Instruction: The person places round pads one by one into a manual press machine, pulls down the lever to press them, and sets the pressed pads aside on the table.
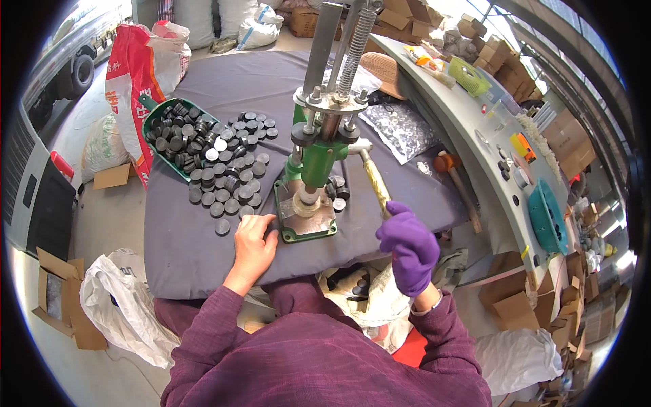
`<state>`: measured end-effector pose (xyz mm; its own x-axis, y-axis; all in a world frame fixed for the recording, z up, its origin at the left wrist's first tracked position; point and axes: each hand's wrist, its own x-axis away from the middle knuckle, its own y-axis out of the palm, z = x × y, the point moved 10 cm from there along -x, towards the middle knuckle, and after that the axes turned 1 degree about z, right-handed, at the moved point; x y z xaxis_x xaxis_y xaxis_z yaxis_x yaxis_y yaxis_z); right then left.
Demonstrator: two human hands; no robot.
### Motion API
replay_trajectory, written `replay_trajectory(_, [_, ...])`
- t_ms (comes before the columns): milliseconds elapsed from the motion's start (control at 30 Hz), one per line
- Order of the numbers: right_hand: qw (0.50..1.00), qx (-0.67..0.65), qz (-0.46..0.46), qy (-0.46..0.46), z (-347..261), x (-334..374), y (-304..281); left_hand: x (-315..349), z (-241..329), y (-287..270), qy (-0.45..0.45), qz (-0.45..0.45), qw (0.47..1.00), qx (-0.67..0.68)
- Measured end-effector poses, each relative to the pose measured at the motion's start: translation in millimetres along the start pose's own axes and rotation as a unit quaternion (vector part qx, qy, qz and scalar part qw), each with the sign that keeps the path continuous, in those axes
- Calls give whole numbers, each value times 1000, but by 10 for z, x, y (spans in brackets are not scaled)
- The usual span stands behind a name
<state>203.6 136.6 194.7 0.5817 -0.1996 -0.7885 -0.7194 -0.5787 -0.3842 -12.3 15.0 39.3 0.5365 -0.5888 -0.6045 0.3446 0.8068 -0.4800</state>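
Note:
A green hand press [317, 163] with a metal column and spring stands on the dark cloth-covered table [210, 271]. My right hand [408, 247], in a purple glove, is wrapped round the yellowish grip of the press lever [377, 182], which slants down toward me. The ram is down on the round die [306, 202]; any piece between them is hidden. My left hand [253, 247] is bare and rests on the cloth just left of the press base [308, 237], thumb apart from the loosely bent fingers, holding nothing visible. Right beyond its fingertips lie loose dark round caps [222, 195].
A green scoop [147, 129] heaped with caps lies at the left. Right of the press are more caps [339, 193], a clear bag of small parts [400, 129] and an orange-headed hammer [461, 183]. A long side table [498, 159] carries a teal basket [546, 217].

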Motion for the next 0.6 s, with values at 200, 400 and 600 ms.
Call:
replay_trajectory(200, [976, -180, 122, 11, -20, -803, -320, 1, 59, -11, 19, 3, 1000, -23])
replay_trajectory(400, [973, -192, 130, -8, 62, -1560, -423, -1, 118, -81, 22, 20, 999, -18])
replay_trajectory(600, [966, -225, 117, 56, 252, -1778, -398, -80, -16, -756, -16, 114, 989, -88])
